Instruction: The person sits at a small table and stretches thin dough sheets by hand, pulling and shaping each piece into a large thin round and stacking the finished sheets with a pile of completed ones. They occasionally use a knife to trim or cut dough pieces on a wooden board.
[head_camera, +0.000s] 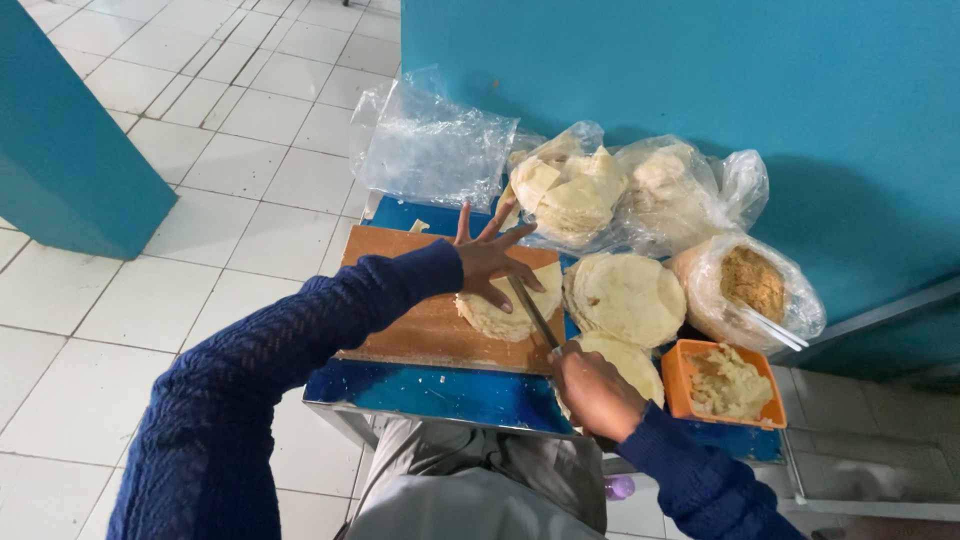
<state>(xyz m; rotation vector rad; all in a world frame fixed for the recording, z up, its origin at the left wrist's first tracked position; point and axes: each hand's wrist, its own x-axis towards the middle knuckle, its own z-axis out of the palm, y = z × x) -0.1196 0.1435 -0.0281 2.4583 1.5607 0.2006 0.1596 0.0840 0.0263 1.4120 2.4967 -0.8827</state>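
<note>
Pressing flat: left hand (490, 258) spread on flatbread stack (510, 305), wooden board (420, 330) beneath. Knife (533, 312) gripped by right hand (595, 390), blade laid diagonally across stack, pointing away from body.

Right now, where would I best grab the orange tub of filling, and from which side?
Take the orange tub by its near rim, coming from the front table edge. The bagged filling crowds its far side, a flatbread stack and the right hand its left.
</note>
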